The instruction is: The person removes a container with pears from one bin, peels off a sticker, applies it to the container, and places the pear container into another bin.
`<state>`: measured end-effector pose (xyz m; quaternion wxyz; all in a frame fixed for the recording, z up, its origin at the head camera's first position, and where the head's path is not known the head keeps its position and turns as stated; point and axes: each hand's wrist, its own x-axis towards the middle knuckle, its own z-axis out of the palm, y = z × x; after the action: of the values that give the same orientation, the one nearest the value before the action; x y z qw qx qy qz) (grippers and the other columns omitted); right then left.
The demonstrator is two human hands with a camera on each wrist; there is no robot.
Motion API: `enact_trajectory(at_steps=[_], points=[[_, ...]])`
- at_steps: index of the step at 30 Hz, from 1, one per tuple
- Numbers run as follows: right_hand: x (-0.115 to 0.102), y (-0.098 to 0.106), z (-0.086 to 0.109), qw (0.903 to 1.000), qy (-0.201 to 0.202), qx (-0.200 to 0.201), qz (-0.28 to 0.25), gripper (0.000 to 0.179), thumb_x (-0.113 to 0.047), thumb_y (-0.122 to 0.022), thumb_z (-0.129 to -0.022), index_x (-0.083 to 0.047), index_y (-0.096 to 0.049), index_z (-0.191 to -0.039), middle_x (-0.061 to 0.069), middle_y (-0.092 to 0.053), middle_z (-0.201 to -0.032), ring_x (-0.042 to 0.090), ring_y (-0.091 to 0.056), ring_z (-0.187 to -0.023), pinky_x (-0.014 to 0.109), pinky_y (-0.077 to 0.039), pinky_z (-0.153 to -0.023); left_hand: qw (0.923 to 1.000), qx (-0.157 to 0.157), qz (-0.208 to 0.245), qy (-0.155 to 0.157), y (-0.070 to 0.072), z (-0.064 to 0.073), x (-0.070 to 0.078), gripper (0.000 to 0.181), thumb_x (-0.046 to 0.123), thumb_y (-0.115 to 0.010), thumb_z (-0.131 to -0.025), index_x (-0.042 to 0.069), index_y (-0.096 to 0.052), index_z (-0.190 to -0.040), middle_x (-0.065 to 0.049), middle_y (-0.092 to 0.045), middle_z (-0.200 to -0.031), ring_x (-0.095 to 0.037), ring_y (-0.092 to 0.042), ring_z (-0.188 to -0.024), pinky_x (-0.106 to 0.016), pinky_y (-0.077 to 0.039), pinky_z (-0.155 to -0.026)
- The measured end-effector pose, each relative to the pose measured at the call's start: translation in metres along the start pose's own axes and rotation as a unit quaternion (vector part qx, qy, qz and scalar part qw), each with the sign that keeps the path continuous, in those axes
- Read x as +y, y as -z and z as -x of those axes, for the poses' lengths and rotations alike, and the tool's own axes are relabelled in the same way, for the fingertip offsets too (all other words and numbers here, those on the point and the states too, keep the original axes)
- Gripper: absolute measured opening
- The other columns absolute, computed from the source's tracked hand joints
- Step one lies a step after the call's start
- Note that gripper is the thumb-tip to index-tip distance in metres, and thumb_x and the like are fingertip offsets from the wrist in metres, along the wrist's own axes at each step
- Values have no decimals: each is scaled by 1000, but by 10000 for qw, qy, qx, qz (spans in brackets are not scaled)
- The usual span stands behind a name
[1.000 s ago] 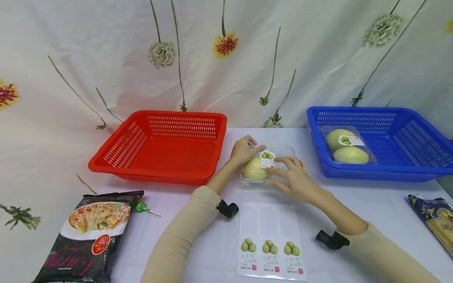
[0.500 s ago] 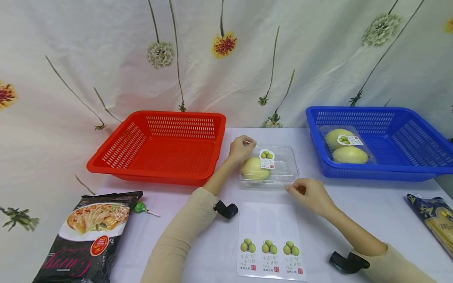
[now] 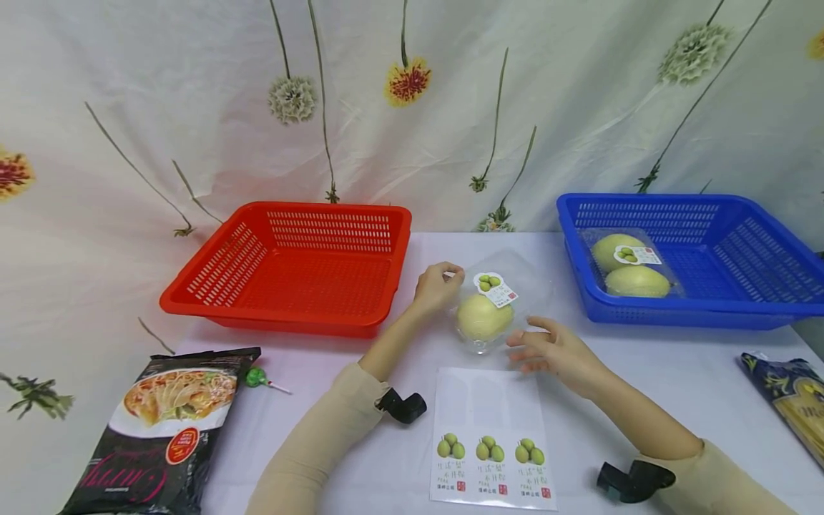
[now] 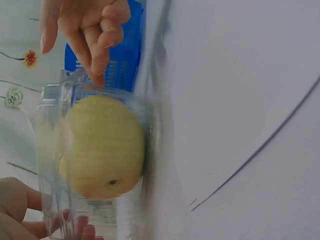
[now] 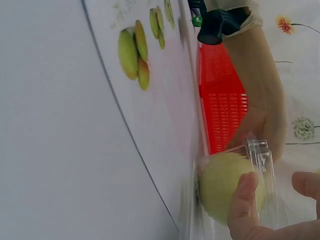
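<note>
A clear plastic fruit box (image 3: 524, 286) sits turned at an angle on the white table, with a round pale yellow fruit (image 3: 484, 318) inside. On its lid is a white label (image 3: 496, 289) printed with green fruit. My left hand (image 3: 439, 288) grips the box's left side; in the left wrist view its fingers (image 4: 86, 230) show through the plastic. Close to the box's near right corner is my right hand (image 3: 555, 355), fingers spread and loosely bent, holding nothing. In front of the box lies a sheet of labels (image 3: 492, 438).
A red basket (image 3: 322, 282) stands at left. In the blue basket (image 3: 721, 265) at right lies another labelled box holding two fruits (image 3: 634, 282). A black noodle packet (image 3: 161, 436) and a green lollipop (image 3: 256, 377) lie front left, a dark blue packet (image 3: 788, 397) far right.
The right hand leaves the label, moves down to the box's near right corner, and its fingers spread. The box has turned and shifted slightly toward the front; the left hand lowers a little with it.
</note>
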<state>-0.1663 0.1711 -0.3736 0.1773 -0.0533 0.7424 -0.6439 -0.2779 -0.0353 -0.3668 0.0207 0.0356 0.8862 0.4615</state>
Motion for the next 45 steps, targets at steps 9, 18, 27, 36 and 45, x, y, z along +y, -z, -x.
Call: enact_trajectory(at_steps=[9, 18, 27, 36, 45], points=[[-18, 9, -15, 9965, 155, 648, 507, 86, -18, -59, -90, 11, 0, -145, 10, -52, -98, 7, -57, -74, 23, -53, -74, 9982, -484, -237, -279, 4, 34, 9, 44, 14, -53, -92, -2, -46, -132, -22, -63, -106, -30, -59, -100, -42, -45, -92], [-29, 17, -19, 9855, 514, 1034, 1241, 66, -20, -53, -96, 12, -21, -143, 13, -47, -101, 7, -53, -76, 20, -52, -68, 9977, -462, 301, -384, 8, 55, 16, 59, 10, -58, -90, -3, -28, -140, -9, -48, -72, -19, -58, -49, -28, -51, -60], [-42, 27, -16, 9778, 812, 1290, 1436, 62, -24, -51, -97, 10, -27, -142, 15, -46, -107, 4, -54, -76, 18, -51, -68, 9887, -566, 1327, -398, 17, 65, 35, 65, 8, -60, -90, 1, -23, -142, -13, -46, -91, -14, -55, -49, -39, -55, -59], [-59, 51, -5, 9715, 919, 1643, 1443, 67, -40, -48, -96, 1, -30, -145, 24, -39, -140, 7, -56, -90, 12, -48, -71, 9675, -407, 2349, -844, 15, 63, 63, 66, 5, -64, -86, 2, -28, -141, -14, -44, -100, -17, -47, -79, -31, -56, -56], [-68, 80, 1, 9706, 807, 2147, 729, 72, -48, -49, -93, -4, -29, -146, 17, -27, -150, 17, -41, -120, 12, -48, -76, 9488, -326, 2918, -1166, -3, 58, 91, 66, 4, -70, -82, 6, -36, -139, -13, -45, -106, -12, -48, -78, -29, -56, -60]])
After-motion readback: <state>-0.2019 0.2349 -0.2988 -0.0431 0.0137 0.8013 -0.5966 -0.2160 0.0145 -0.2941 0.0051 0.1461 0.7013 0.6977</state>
